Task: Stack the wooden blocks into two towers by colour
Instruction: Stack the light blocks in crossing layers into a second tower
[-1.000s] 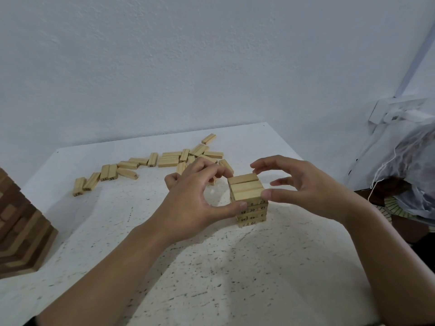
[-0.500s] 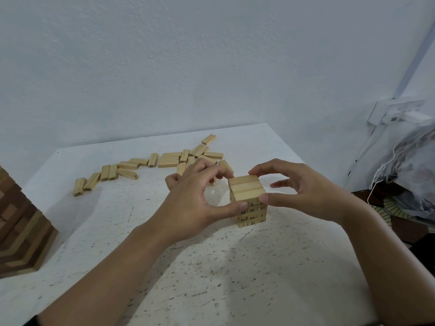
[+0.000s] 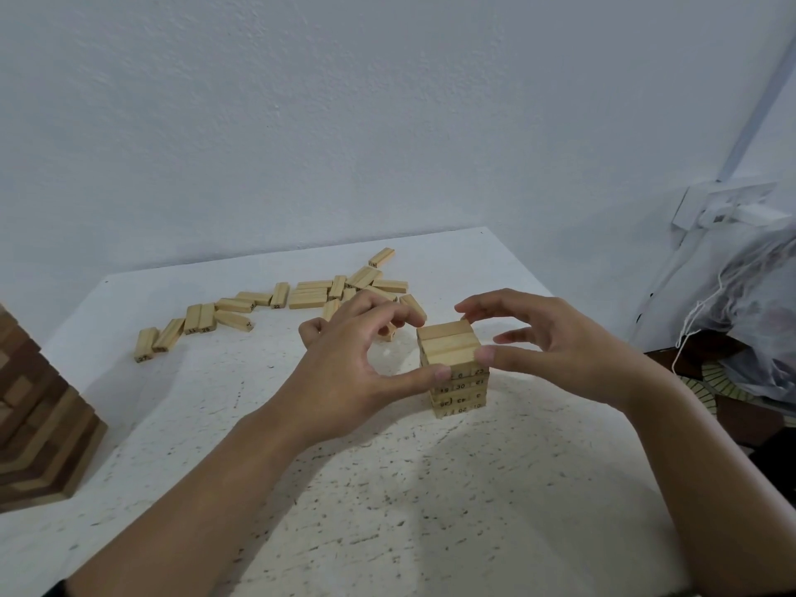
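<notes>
Tower [image 3: 457, 372] of light blocks, centre frame, on counter [image 3: 387, 489] | L hand [image 3: 349, 364] grip pinches its top layers | R hand [image 3: 555, 346] grip likewise | loose blocks [image 3: 301, 295] upper left | dark stack [image 3: 38, 424] left edge

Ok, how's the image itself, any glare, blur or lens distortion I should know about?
Head view: dim, even light with no glare, and only soft shadows on the table under the arms. Head view again: no motion blur, and numbers on the tower and blocks are readable. There is some wide-angle stretch toward the corners.
</notes>
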